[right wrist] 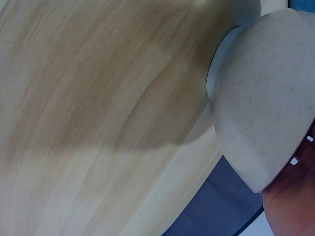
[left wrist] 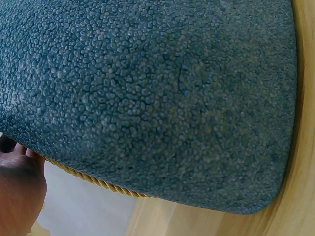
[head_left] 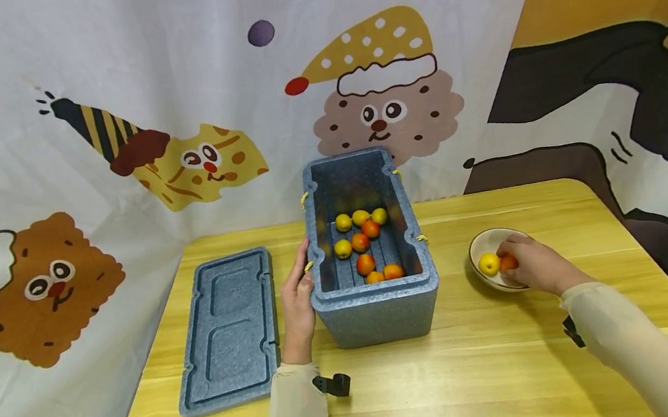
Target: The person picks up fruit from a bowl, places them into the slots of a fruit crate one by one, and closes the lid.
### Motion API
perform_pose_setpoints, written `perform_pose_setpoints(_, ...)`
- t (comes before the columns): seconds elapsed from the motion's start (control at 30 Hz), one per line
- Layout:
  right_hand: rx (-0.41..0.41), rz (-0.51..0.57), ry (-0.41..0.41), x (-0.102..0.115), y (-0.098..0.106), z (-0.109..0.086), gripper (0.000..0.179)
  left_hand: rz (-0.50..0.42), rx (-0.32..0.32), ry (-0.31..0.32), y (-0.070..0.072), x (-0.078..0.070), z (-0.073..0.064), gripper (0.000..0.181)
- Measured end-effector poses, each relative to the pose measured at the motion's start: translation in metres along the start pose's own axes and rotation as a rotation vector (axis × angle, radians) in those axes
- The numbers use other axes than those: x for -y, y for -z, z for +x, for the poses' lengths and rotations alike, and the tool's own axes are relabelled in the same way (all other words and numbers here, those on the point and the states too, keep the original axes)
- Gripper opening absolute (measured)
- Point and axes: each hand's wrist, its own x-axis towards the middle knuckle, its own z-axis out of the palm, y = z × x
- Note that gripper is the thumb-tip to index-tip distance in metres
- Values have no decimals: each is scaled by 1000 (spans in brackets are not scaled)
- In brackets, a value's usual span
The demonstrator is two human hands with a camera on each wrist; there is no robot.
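A grey-blue foam box (head_left: 378,314) stands uncovered on the table, with several small yellow and orange-red fruits (head_left: 360,242) on its floor. My left hand (head_left: 298,303) rests along the box's left wall, its fingers pointing away from me beside a yellow rope loop (left wrist: 108,184). To the right sits a cream bowl (head_left: 485,241) with a dark rim; its outer side (right wrist: 266,98) fills the right of the right wrist view. Reaching into it, my right hand (head_left: 537,263) pinches a small orange-red fruit (head_left: 508,263). Beside that lies a yellow fruit (head_left: 489,264). The fingertips are partly hidden.
The box's lid (head_left: 229,325) lies flat on the wooden table (head_left: 456,388), left of my left arm. Behind the table hangs a white cloth (head_left: 163,41) printed with cartoon figures. Yellow rope loops (head_left: 422,238) stick out at the box's rim.
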Motion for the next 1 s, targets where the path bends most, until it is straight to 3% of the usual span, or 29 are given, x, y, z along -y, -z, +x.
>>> perform_pose_setpoints(0.2, -5, 10, 16, 2, -3, 0, 26, 6, -13, 18, 1, 0, -2, 51)
perform_pose_setpoints(0.47, -27, -18, 27, 2, -1, -4, 25, -17, -11, 11, 4, 30, -6, 51)
perform_pose_setpoints(0.8, -33, 13, -37, 8, 25, -9, 32, -18, -13, -33, 4, 35, -6, 50)
perform_pose_setpoints(1.0, -78, 35, -55, 18, 45, -7, 35, 1, -15, -18, 4, 34, -6, 50)
